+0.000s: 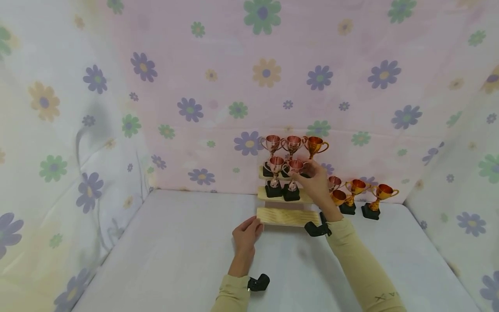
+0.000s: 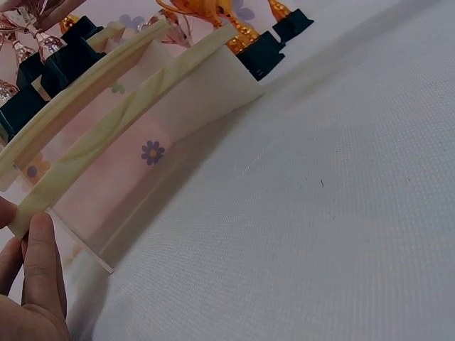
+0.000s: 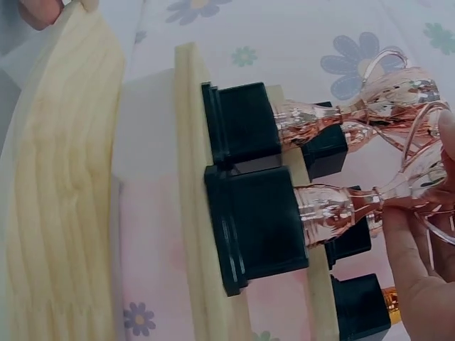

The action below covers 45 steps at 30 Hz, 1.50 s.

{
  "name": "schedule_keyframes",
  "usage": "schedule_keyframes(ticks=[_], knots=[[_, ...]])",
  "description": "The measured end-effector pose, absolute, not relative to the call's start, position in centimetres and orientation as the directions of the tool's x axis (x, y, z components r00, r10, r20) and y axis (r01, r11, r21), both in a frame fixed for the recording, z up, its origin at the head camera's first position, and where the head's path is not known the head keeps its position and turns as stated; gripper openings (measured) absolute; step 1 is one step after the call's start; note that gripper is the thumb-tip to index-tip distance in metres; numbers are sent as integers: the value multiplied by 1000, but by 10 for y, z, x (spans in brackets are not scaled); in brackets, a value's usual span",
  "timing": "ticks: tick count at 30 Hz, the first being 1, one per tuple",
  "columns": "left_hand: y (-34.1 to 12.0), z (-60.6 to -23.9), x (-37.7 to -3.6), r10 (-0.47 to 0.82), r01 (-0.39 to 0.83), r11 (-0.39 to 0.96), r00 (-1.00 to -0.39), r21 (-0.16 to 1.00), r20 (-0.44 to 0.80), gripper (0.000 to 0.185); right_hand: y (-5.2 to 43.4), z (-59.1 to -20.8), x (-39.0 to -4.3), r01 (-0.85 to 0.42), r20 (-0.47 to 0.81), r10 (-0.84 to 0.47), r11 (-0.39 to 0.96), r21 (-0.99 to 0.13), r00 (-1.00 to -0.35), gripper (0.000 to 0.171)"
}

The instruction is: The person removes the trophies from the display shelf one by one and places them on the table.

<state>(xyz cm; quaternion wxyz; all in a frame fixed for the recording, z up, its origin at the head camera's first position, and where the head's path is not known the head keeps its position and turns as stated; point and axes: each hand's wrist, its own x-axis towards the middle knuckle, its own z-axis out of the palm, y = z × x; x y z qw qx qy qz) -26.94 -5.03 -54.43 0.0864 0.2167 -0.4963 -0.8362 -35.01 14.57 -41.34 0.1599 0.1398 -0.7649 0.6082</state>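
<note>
A stepped wooden display stand (image 1: 288, 216) is near the back wall. My left hand (image 1: 246, 234) pinches the left end of its lowest board, thumb above and fingers below in the left wrist view. My right hand (image 1: 315, 184) holds a rose-gold trophy cup (image 3: 259, 227) by its cup, with the black base over the middle board. Beside it on that board stands another rose-gold trophy (image 1: 274, 186). Up on the top board are two more rose-gold trophies (image 1: 272, 144) and a gold trophy (image 1: 315, 145), their lower parts partly hidden.
On the white table (image 1: 187, 242), right of the stand, are several gold trophies (image 1: 374, 208) and a rose-gold trophy (image 1: 334, 182), some partly behind my right forearm. A flowered cloth wall (image 1: 218, 151) rises behind the stand.
</note>
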Motion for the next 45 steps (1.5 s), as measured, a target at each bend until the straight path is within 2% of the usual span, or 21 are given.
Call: schedule_keyframes(ticks=[14,28,30,37,45], knots=[[-48,-546,-268,-362,-69,-496,-890,866,-278,27,145,-423,-352,-466,486,55,208,-860,-872,42],[-49,-549,-271,-375,-52,-487,-889,872,-263,27,146,-429,-330,-453,467,97,137,-881,-879,47],[-49,-550,-271,-374,-57,-486,-888,872,-267,27,148,-431,-323,-453,465,86,129,-882,-881,47],[-50,-550,-270,-372,-51,-499,-889,865,-267,28,160,-442,-301,-560,560,0,30,-828,-829,46],[-48,-547,-269,-378,-50,-491,-887,870,-265,28,187,-457,-268,-573,571,-79,13,-819,-817,52]])
